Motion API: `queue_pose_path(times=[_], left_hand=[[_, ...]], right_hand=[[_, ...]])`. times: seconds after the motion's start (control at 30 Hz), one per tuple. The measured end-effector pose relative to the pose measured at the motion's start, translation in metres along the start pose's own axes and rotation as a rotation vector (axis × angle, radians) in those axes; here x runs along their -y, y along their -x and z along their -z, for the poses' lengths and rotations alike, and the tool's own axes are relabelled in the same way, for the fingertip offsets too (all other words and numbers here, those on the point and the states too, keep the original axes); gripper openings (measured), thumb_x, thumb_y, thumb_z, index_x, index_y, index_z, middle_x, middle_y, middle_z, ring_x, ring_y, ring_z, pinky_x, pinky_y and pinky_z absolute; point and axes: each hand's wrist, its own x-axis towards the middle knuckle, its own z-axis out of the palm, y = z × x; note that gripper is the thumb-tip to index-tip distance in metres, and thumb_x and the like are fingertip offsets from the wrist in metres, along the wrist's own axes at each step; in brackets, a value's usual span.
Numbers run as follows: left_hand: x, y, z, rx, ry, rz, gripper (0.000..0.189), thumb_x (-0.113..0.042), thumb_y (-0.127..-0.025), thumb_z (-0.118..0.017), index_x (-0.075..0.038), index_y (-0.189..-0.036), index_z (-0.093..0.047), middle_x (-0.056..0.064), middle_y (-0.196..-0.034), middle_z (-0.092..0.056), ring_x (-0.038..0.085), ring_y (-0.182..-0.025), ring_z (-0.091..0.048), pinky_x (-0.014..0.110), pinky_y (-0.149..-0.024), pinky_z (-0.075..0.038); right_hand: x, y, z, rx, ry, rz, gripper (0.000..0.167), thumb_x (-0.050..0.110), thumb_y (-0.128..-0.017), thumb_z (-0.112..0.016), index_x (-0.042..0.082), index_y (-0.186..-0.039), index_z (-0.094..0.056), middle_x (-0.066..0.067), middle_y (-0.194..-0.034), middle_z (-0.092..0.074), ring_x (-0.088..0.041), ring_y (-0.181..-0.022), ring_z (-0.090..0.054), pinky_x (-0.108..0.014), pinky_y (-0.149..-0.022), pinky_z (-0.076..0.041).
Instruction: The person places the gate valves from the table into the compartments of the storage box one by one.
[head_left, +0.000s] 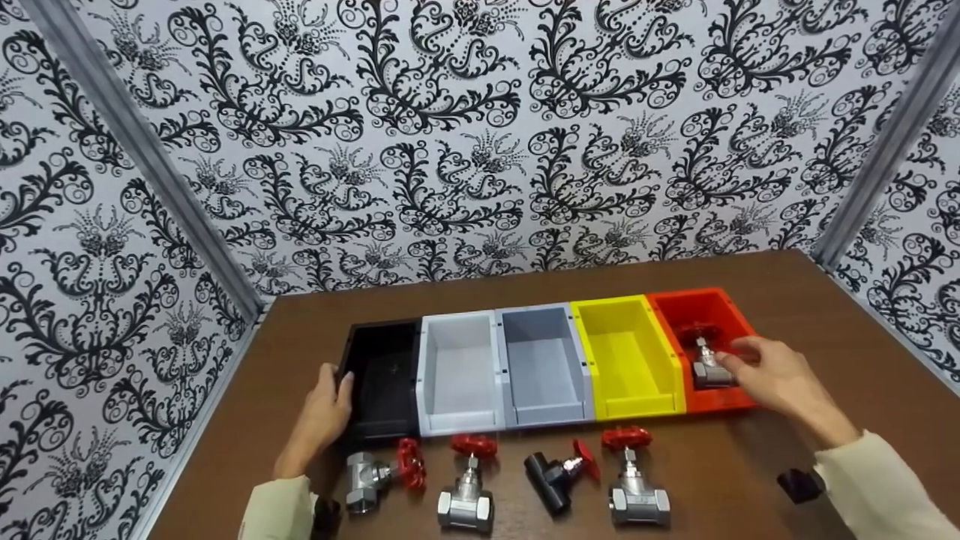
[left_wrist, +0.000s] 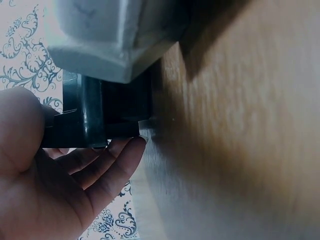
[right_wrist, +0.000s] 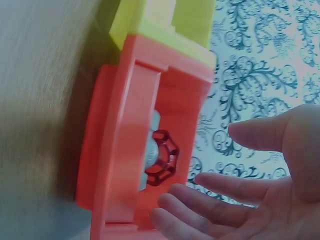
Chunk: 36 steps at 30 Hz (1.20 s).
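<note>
My left hand (head_left: 319,412) grips the outer side of a black bin (head_left: 382,435), the leftmost in a joined row. In the left wrist view its fingers (left_wrist: 112,175) lie along the bin's outer wall, and the thumb is on the other side of the wall. At the row's right end, my right hand (head_left: 780,379) is spread over the side of a red bin (right_wrist: 120,150), holding nothing. Inside that bin sits a metal gate valve (head_left: 709,367) with a red handwheel (right_wrist: 165,157), close to my right fingertips.
Between the end bins are a white bin (head_left: 461,422), a grey bin (head_left: 547,414) and a yellow bin (head_left: 637,407). Several valves lie in front, including a dark one (head_left: 551,480) and a silver one (head_left: 637,502). Patterned walls (head_left: 480,150) enclose the brown table (head_left: 315,311).
</note>
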Motion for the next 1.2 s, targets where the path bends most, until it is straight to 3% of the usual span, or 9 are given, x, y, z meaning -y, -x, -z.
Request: queue_pose_path(times=[0.17,0.3,0.43,0.53,0.67,1.2], left_hand=[[0.002,-0.002,-0.002,-0.005,0.007,-0.005,0.021,-0.018,-0.106,-0.044,0.001,-0.114,-0.043,0.025,-0.089,-0.061,0.036,-0.080,-0.060,0.055,-0.076,-0.046],[0.003,-0.002,-0.002,0.008,0.003,0.001,0.021,-0.019,-0.106,-0.043,0.001,-0.115,-0.042,0.026,-0.091,-0.062,0.037,-0.081,-0.061,0.055,-0.076,-0.046],[0.003,-0.002,-0.002,0.013,0.002,0.008,0.021,-0.019,-0.106,-0.042,0.000,-0.116,-0.041,0.027,-0.094,-0.061,0.037,-0.083,-0.061,0.055,-0.077,-0.046],[0.002,-0.001,-0.001,0.015,0.006,0.004,0.021,-0.019,-0.107,-0.042,0.000,-0.115,-0.041,0.025,-0.091,-0.061,0.036,-0.081,-0.060,0.055,-0.076,-0.046],[0.000,0.000,-0.001,0.013,0.010,-0.008,0.021,-0.019,-0.107,-0.043,0.000,-0.115,-0.041,0.024,-0.088,-0.060,0.035,-0.077,-0.059,0.054,-0.074,-0.046],[0.000,-0.001,-0.002,0.007,0.012,0.008,0.021,-0.019,-0.106,-0.042,-0.001,-0.115,-0.041,0.028,-0.094,-0.063,0.038,-0.081,-0.062,0.055,-0.076,-0.047]], right_hand=[[0.003,0.017,0.000,-0.053,-0.086,-0.001,0.063,0.045,-0.101,-0.052,-0.007,-0.135,-0.051,-0.035,-0.130,-0.055,-0.051,-0.116,-0.053,-0.063,-0.092,-0.042],[0.004,0.027,-0.002,-0.082,-0.135,-0.006,0.056,0.043,-0.101,-0.054,-0.004,-0.131,-0.057,-0.031,-0.125,-0.059,-0.044,-0.105,-0.060,-0.051,-0.084,-0.047],[0.004,0.033,-0.006,-0.009,-0.228,-0.019,0.050,0.038,-0.101,-0.056,-0.004,-0.129,-0.058,-0.024,-0.115,-0.065,-0.027,-0.086,-0.064,-0.035,-0.071,-0.052],[0.003,0.036,-0.011,0.064,-0.318,-0.043,0.046,0.031,-0.102,-0.056,-0.007,-0.128,-0.058,-0.018,-0.109,-0.068,-0.020,-0.081,-0.064,-0.032,-0.065,-0.054],[0.001,0.038,-0.016,0.118,-0.366,-0.061,0.041,0.025,-0.102,-0.056,-0.009,-0.124,-0.058,-0.015,-0.103,-0.069,-0.021,-0.080,-0.066,-0.032,-0.064,-0.055],[0.009,0.045,-0.041,0.297,-0.454,-0.068,0.043,0.032,-0.099,-0.060,-0.007,-0.119,-0.060,-0.014,-0.102,-0.069,-0.025,-0.081,-0.066,-0.040,-0.066,-0.056]])
